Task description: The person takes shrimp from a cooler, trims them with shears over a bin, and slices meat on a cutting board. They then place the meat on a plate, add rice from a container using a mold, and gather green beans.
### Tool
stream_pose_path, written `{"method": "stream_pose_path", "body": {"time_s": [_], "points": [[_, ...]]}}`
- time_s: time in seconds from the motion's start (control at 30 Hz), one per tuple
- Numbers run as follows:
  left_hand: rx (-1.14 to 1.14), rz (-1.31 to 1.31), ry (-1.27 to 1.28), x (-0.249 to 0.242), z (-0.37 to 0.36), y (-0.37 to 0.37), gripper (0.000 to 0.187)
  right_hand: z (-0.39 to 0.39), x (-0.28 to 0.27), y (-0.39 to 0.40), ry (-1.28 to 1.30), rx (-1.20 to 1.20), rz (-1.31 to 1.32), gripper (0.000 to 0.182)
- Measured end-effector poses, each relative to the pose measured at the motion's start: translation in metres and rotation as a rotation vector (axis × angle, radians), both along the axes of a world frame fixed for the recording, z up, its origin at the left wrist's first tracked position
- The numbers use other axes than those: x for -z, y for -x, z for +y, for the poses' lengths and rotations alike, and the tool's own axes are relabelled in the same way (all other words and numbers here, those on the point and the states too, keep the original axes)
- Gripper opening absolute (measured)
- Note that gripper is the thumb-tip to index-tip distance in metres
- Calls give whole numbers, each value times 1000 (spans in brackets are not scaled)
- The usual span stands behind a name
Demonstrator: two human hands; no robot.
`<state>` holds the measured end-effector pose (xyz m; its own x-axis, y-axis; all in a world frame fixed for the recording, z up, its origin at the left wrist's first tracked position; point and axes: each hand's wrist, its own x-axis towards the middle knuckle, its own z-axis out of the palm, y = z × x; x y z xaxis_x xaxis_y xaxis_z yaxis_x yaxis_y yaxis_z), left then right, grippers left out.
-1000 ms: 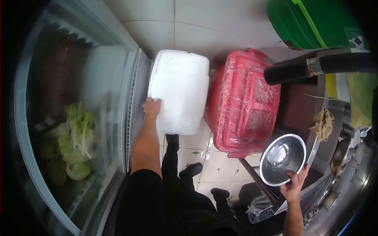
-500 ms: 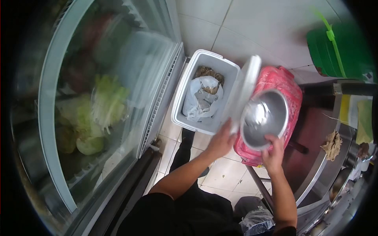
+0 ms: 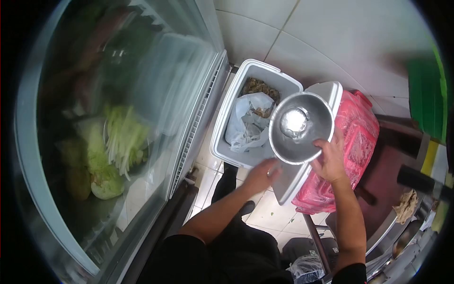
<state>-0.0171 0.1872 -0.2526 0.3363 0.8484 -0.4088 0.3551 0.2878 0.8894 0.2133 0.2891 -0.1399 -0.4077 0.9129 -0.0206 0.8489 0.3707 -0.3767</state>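
My right hand (image 3: 330, 158) grips the near right rim of a shiny metal bowl (image 3: 307, 137), thumb inside it. The bowl is tilted toward the camera above the right edge of an open white cooler box (image 3: 220, 142). Inside the box lie a crumpled clear plastic bag (image 3: 243, 128) and dark brownish clumps (image 3: 260, 88). My left hand (image 3: 261, 177) is at the box's near right corner, fingers partly curled and apart, with nothing visible in it. Just right of it, the cooler lid (image 3: 287, 187) leans between the box and a red plastic-wrapped container, partly hidden by the bowl.
The red container (image 3: 350, 146) stands right of the lid. A glass-door fridge (image 3: 165, 94) with leafy vegetables (image 3: 124, 137) lines the left. To the right are a green container (image 3: 425, 99), a metal counter and a dark handle (image 3: 418, 182). A tiled wall (image 3: 340, 42) rises behind.
The bowl has moved left, from over the red container to the cooler's right edge. The lid now leans lower against the red container, and my left hand has come off it.
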Motion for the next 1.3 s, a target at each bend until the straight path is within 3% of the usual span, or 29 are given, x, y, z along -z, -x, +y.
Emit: {"method": "stream_pose_path", "body": {"time_s": [0.07,0.23,0.33,0.43,0.53,0.63,0.73,0.87,0.93,0.97,1.07,1.1,1.3], "points": [[-87,249,-156,55,22,19,43,1,14,-11,-23,-7,50,51],[-242,515,-208,143,102,42,67,0,40,-12,-22,83,212,51],[-45,762,-418,175,139,34,68,4,45,-8,-37,75,270,47],[87,964,-463,199,171,25,69,7,40,-5,-18,47,256,42],[40,736,146,208,205,29,66,-8,56,-25,69,73,275,45],[224,654,195,217,204,32,64,-5,55,-23,41,33,269,45],[146,758,6,176,179,27,58,-4,52,-20,15,24,225,44],[-103,1140,-767,220,163,28,51,-12,64,-29,98,67,269,44],[-25,938,-320,233,182,35,41,-12,68,-27,142,96,429,44],[23,821,-95,240,190,39,37,-10,65,-29,99,62,350,44],[32,709,-147,246,205,53,20,-11,64,-33,63,47,267,45],[104,706,-296,258,193,55,14,-11,64,-32,61,52,252,45],[154,563,-233,201,73,50,15,-10,62,-31,76,40,214,44]]}}
